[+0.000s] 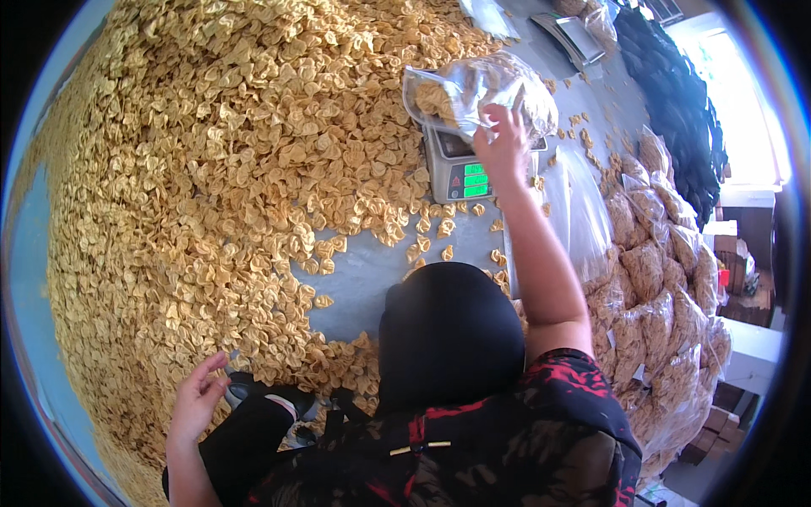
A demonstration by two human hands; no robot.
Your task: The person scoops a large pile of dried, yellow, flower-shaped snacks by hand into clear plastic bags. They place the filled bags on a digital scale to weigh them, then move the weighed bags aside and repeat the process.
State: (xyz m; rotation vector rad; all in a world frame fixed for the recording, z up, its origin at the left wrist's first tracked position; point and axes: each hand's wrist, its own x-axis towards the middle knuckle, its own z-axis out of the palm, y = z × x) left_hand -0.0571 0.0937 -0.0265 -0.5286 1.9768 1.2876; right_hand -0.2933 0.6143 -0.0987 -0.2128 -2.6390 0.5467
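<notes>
My right hand (504, 149) touches the near side of a clear plastic bag (500, 95) part filled with golden, curled snack pieces. Whether its fingers grip the film cannot be made out. Under the bag is a digital scale (442, 174) with lit green displays. My left hand (197, 399), its fingers apart and nothing in them, is above the edge of a wide heap of the same snack pieces (253, 158), near a dark shoe (244, 386).
Flat clear plastic bags (573, 215) lie right of the scale. Beyond them are many filled bags (659, 329) in a pile and a heap of black material (671, 108). Another device with a metal-framed panel (580, 39) stands at the top right. Loose pieces dot the grey surface (361, 272).
</notes>
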